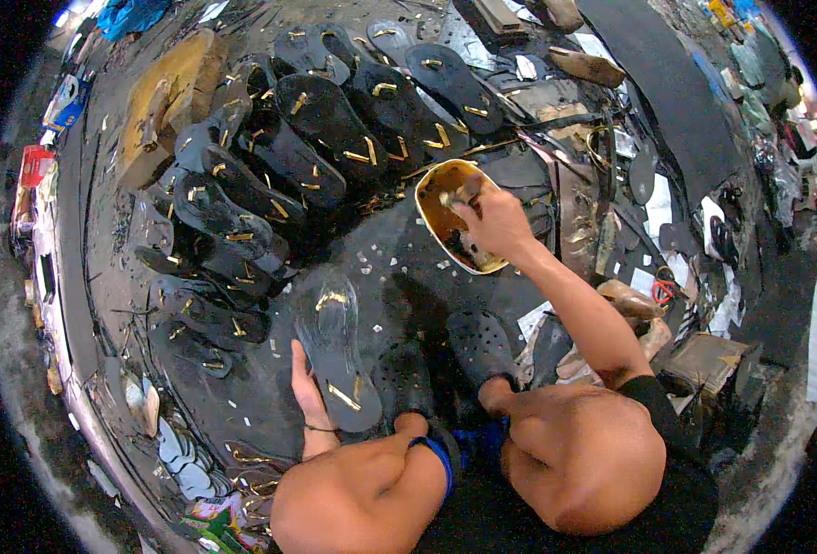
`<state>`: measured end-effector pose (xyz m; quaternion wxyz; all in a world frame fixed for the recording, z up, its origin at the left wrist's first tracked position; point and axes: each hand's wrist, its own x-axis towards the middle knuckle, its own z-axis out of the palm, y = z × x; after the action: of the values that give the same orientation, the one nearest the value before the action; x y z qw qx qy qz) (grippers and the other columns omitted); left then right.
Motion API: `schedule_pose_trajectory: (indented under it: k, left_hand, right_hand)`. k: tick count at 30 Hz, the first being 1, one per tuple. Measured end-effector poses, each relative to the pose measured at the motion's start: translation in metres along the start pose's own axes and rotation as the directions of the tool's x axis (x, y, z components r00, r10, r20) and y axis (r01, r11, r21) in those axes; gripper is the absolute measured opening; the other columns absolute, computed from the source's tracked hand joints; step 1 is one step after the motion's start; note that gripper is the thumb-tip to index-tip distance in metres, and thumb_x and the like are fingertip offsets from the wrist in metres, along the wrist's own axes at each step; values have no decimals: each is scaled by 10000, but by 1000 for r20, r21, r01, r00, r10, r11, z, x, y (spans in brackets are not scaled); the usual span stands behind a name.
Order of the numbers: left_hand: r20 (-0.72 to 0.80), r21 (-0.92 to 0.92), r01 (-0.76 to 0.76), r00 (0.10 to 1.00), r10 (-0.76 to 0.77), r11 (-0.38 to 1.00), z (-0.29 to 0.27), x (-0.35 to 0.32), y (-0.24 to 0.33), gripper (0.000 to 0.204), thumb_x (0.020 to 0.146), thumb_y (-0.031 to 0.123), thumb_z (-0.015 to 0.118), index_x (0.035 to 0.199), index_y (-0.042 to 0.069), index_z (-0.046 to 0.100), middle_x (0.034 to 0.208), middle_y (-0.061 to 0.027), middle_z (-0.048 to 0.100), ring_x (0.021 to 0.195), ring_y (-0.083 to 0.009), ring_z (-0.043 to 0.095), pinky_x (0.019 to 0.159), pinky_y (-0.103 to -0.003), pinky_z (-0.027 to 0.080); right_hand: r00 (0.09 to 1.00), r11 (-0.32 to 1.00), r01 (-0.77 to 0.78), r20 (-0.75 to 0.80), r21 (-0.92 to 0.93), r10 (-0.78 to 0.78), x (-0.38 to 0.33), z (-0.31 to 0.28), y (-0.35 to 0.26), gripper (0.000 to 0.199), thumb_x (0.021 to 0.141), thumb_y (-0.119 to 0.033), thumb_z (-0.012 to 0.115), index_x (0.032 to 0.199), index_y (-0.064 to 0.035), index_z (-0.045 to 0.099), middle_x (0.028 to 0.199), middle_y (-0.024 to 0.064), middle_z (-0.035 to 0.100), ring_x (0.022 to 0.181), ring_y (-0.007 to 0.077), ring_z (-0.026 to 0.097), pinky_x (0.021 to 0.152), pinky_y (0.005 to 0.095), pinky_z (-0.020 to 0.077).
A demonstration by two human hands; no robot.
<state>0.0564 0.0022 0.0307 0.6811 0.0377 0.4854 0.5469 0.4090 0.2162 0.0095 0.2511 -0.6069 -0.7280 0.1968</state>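
My left hand (310, 397) supports a dark shoe sole (332, 346) from below and along its left edge, most of its fingers hidden beneath. The sole's upper face looks wet and shiny, with short gold strap ends at both ends. My right hand (496, 222) dips into a whitish tub (422, 198) of brown, glue-like liquid, its fingers closed together. A small pale piece shows by the fingertips, too little to name. Just left and beyond, many black soles (330, 115) with gold strap ends lie overlapping in rows.
A wooden block (173, 102) stands at the far left. Shoe lasts (586, 66) lie at the far right, and red-handled scissors (664, 288) at the right among scraps. Grey sole-shaped pieces (187, 462) are heaped at the lower left. My clogs (482, 346) rest on the dark floor.
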Motion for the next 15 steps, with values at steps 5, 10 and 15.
schedule_pose_trajectory:
  k: [5,10,15]
  left_hand:
    - [-49,-101,59,997,-64,993,-12,-36,-2,680,1009,565,446,1424,30,498,1388,-170,572,1208,-310,588,1052,-470,474]
    - [127,-285,69,991,-34,956,9,-26,12,709,988,598,473,1413,31,508,1370,-171,585,1198,-303,591,1045,-466,479]
    - [520,-498,205,848,100,843,71,23,53,739,967,631,500,1401,33,519,1352,-171,597,1187,-297,595,1037,-462,484]
  right_hand:
    - [984,976,-30,-162,217,67,-4,-61,-51,337,877,-301,697,1033,-3,673,971,239,696,904,394,683,798,471,548]
    - [511,827,127,751,-547,418,-72,-119,-42,377,877,-198,665,1179,24,625,847,207,706,761,347,702,749,443,563]
    - [761,495,-636,590,592,271,-67,-120,-16,292,949,-204,692,1189,-50,631,1036,39,694,907,121,663,807,324,549]
